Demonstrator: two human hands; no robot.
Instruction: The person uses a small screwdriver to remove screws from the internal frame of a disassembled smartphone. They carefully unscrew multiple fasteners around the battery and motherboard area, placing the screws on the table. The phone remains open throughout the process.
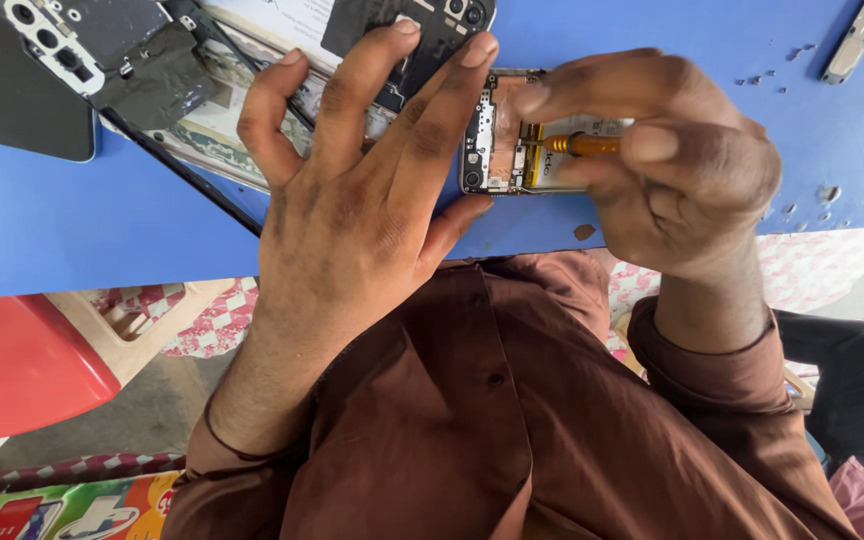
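On the blue table [72, 230], an opened phone [497, 130], light, thin and likely fragile with its boards bare, is steadied at its edges by the left hand [352, 200], fingers spread, while the right hand [672, 160] pinches a slim orange screwdriver [582, 145] over it.

You have one opened phone [497, 135], one yellow-handled screwdriver [584, 145], two more dismantled phones [82, 50] [432, 30] at the blue tabletop's [72, 220] far edge.
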